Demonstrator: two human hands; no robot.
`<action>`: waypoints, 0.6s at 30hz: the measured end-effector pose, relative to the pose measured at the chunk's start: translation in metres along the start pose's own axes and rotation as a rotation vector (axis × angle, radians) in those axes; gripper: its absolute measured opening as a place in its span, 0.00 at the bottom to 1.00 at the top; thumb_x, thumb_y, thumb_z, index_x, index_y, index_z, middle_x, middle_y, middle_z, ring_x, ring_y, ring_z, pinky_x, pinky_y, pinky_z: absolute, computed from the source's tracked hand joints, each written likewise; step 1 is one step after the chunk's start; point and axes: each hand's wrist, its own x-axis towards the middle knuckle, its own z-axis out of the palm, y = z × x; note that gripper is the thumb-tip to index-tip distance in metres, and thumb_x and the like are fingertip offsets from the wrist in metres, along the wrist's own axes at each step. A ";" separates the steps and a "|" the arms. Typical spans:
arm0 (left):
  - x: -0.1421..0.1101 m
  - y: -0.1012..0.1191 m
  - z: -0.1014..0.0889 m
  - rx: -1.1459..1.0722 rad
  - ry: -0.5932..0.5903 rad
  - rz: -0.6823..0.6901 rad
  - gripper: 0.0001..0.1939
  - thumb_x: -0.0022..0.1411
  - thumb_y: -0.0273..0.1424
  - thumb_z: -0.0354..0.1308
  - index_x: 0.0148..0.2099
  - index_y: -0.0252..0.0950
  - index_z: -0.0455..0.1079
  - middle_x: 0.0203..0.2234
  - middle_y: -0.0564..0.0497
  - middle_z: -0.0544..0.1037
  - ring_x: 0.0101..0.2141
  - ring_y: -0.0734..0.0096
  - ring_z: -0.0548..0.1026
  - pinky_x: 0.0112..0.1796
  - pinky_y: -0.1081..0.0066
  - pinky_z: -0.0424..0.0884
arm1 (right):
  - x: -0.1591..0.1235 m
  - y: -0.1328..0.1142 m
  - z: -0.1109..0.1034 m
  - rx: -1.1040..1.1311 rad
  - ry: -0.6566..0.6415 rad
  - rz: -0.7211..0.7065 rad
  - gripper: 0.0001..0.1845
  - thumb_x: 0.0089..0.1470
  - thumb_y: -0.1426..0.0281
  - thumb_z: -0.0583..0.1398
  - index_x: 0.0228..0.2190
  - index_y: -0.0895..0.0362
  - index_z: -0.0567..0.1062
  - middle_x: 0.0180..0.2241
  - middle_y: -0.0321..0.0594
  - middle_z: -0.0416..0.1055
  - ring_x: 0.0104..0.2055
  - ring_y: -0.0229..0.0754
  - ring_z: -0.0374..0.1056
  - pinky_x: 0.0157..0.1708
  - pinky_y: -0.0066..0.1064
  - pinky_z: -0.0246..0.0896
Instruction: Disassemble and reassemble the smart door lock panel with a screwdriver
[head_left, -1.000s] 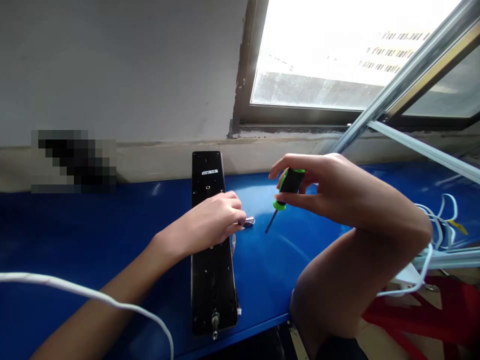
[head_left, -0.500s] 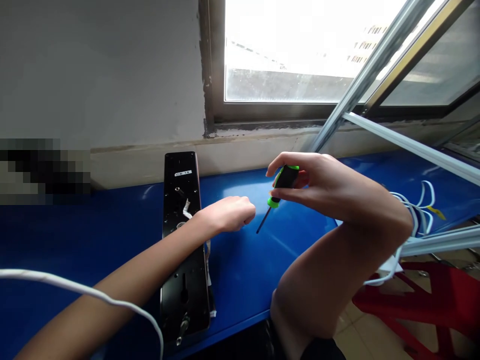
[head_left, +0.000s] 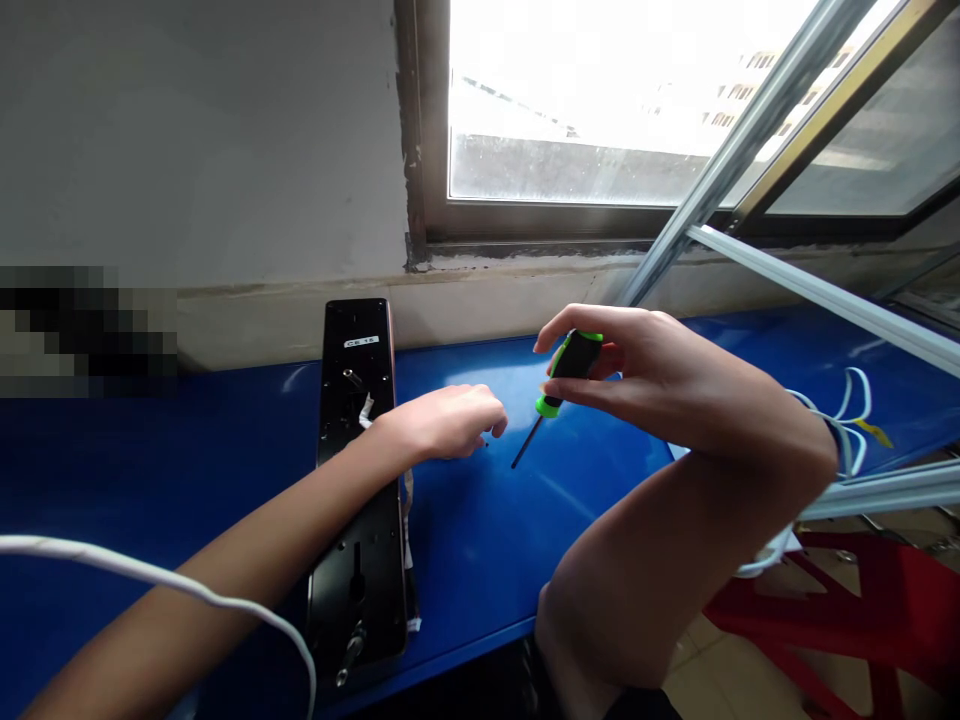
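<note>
Holding a screwdriver with a black-and-green handle, the right hand is raised above a blue workbench. Its thumb and fingers close around the handle in a narrow grip, and the thin black shaft slants down and to the left. Whether the tip touches the bench cannot be told. The left hand sits low over the bench, just right of a long black lock plate, with its fingers curled and close together; whether they hold anything cannot be told. A tiny dark speck, too small to identify, lies just beside them. The plate lies flat, running from the wall toward the person, with a white label near its far end. The left forearm crosses it, and a white ribbon shows on its face and along its right edge. A white cable drapes across the left forearm. To the right are a bundle of white wires with a yellow tag, slanting aluminium rails before the window, and a red plastic stool below the bench.
</note>
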 end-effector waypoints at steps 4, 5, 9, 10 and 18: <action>-0.050 -0.007 -0.019 -0.109 0.181 0.023 0.10 0.69 0.31 0.61 0.50 0.41 0.79 0.48 0.49 0.80 0.48 0.62 0.77 0.46 0.68 0.70 | 0.004 -0.018 0.005 -0.048 -0.003 -0.121 0.16 0.57 0.60 0.67 0.46 0.48 0.77 0.33 0.36 0.79 0.33 0.43 0.75 0.29 0.34 0.70; -0.065 -0.010 -0.024 -0.146 0.228 0.016 0.11 0.69 0.33 0.60 0.51 0.41 0.79 0.47 0.49 0.80 0.44 0.65 0.78 0.43 0.70 0.71 | 0.005 -0.022 0.007 -0.055 -0.006 -0.155 0.16 0.58 0.59 0.67 0.47 0.48 0.77 0.34 0.37 0.79 0.34 0.43 0.75 0.31 0.34 0.70; -0.122 -0.029 -0.032 -0.231 0.346 -0.097 0.12 0.69 0.33 0.58 0.49 0.42 0.80 0.41 0.51 0.81 0.35 0.71 0.77 0.32 0.73 0.70 | 0.012 -0.040 0.014 -0.056 0.008 -0.302 0.19 0.59 0.59 0.67 0.51 0.48 0.76 0.36 0.36 0.80 0.35 0.41 0.76 0.33 0.34 0.72; -0.133 -0.035 -0.032 -0.245 0.329 -0.138 0.12 0.68 0.34 0.58 0.49 0.43 0.81 0.40 0.52 0.81 0.34 0.71 0.76 0.32 0.73 0.70 | 0.014 -0.045 0.017 -0.054 0.020 -0.330 0.20 0.59 0.60 0.67 0.52 0.48 0.76 0.37 0.36 0.80 0.35 0.41 0.77 0.33 0.33 0.72; -0.162 -0.061 -0.021 -0.264 0.284 -0.291 0.20 0.65 0.40 0.62 0.57 0.43 0.78 0.49 0.50 0.81 0.44 0.64 0.78 0.40 0.72 0.72 | 0.028 -0.087 0.041 -0.073 0.178 -0.472 0.16 0.61 0.66 0.66 0.50 0.53 0.76 0.38 0.36 0.81 0.38 0.40 0.78 0.38 0.33 0.73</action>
